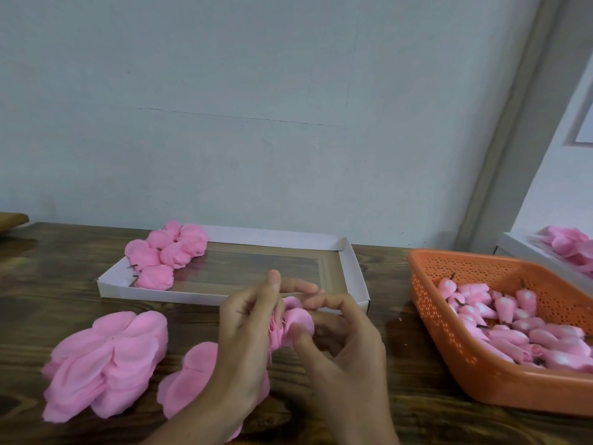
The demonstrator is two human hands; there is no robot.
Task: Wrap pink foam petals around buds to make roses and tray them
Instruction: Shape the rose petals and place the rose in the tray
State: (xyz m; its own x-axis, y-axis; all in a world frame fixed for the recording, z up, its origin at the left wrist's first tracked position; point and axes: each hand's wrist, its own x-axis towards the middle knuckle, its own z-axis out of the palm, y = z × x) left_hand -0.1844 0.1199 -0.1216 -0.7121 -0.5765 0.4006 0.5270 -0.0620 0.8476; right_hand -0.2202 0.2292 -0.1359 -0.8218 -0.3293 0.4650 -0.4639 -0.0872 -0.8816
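Fingers of my left hand [253, 316] and right hand [333, 329] pinch the soft pink foam rose [290, 319] above the wooden table [369, 364]; it looks featherlight and crushable, so hold its base.

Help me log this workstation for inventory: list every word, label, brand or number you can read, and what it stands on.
None can be read. The white tray, the orange basket and the wall show no print; the white sheet at the right edge is cut off and looks blank.
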